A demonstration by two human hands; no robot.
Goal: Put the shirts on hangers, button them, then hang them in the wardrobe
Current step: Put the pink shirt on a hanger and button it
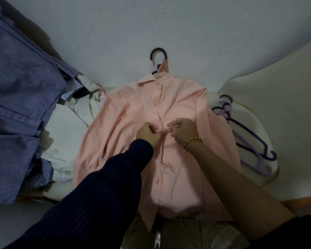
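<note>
A peach shirt point(178, 108) lies flat on the white surface, on a dark hanger point(158, 55) whose hook pokes out above the collar. The top buttons down the front look fastened. My left hand point(148, 133) and my right hand point(182, 129) meet at the middle of the button strip, each pinching the shirt's front edge around a button. A bead bracelet circles my right wrist. Lower on the shirt, the front hangs partly apart.
A heap of blue striped and cream shirts point(25, 108) fills the left side. Purple and lilac hangers point(248, 133) lie stacked to the right of the peach shirt. A pale wall point(169, 24) rises behind. Tiled floor point(187, 232) shows below.
</note>
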